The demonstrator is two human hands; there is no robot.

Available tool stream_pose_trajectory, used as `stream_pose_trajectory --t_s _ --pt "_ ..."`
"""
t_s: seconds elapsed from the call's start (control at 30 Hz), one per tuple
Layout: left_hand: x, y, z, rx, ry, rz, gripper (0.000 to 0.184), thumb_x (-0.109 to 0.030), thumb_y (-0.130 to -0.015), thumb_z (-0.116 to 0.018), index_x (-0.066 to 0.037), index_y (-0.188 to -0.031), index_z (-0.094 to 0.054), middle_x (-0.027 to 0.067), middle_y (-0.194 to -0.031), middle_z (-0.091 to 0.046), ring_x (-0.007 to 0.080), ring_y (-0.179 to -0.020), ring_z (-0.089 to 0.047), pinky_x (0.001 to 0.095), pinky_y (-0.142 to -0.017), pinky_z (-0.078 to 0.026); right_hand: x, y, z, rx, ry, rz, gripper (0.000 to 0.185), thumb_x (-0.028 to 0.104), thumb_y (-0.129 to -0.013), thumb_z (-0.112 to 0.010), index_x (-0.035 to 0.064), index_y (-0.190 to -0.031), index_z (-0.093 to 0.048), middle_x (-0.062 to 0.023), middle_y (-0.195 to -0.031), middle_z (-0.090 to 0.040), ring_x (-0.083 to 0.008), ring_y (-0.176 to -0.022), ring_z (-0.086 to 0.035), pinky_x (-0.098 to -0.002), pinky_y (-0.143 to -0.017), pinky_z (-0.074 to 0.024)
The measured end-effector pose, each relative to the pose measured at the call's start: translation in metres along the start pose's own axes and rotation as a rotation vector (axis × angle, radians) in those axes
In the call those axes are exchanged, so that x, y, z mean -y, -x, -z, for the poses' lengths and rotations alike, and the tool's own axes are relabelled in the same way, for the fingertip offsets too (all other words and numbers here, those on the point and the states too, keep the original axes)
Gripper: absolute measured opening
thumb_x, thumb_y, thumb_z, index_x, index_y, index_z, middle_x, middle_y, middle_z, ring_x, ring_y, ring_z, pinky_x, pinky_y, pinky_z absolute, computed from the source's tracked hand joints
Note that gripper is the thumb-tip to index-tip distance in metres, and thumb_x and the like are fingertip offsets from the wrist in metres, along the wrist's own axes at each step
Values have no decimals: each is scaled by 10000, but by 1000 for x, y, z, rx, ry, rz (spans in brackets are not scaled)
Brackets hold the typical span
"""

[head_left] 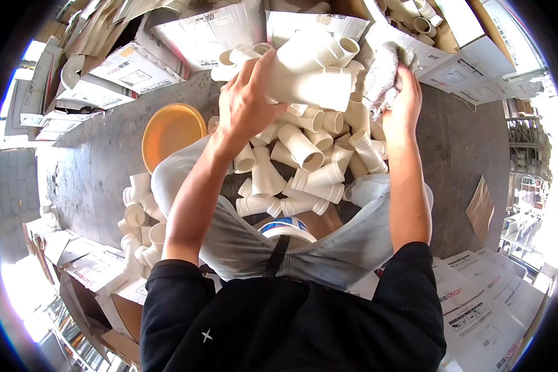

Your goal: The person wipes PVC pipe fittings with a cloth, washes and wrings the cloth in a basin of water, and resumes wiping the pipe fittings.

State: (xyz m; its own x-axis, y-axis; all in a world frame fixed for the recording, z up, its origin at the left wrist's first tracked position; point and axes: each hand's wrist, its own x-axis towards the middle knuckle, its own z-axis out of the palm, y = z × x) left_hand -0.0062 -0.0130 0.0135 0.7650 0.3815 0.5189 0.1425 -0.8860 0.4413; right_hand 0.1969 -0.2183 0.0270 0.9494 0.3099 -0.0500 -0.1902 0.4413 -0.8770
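My left hand (249, 99) is wrapped round the end of a large white plastic pipe fitting (313, 71), a branched piece held up above the heap. In my right hand (406, 99) is a crumpled greyish cloth (383, 77), bunched between the fingers just right of the fitting. Below both hands lies a pile of white pipe fittings (301, 147), several of them Y-shaped, spread on the floor between my knees. Part of the pile behind the raised fitting is hidden.
An orange basin (173, 133) stands left of the pile. Open cartons (208, 37) line the far side, and another carton with fittings (465, 62) is at far right. More fittings (139, 217) lie by my left leg. Flat cardboard (483, 304) lies at right rear.
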Motion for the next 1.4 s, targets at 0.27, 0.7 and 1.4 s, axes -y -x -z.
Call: stream_pose_trajectory --t_s 0.27,0.7,1.4 --pt "-5 2 -2 -33 -84 -83 942 -145 -611 -891 -108 -1471 -508 104 -1276 -654 309 -1092 -689 421 -933 -557 0 22 -13 29 397 639 278 131 -991 -721 -31 -1193 -620 -95 -1138 -684 -147 -1021 -621 -315 -893 -508" --pt "-17 5 11 -62 -134 -337 984 -105 -517 -867 -63 -1451 -562 121 -1307 -652 299 -1146 -660 419 -969 -523 -13 34 -28 464 879 1099 694 126 -715 -715 230 -1400 -677 -186 -1634 -404 -408 -1487 -415 -540 -1244 -309" --pt "-7 -7 25 18 238 -211 997 -203 -742 -889 -42 -1569 -357 172 -1220 -684 336 -1118 -681 433 -989 -537 -14 38 -30 331 249 211 362 86 -939 -729 39 -1287 -640 -68 -1140 -690 -120 -997 -657 -278 -888 -539"
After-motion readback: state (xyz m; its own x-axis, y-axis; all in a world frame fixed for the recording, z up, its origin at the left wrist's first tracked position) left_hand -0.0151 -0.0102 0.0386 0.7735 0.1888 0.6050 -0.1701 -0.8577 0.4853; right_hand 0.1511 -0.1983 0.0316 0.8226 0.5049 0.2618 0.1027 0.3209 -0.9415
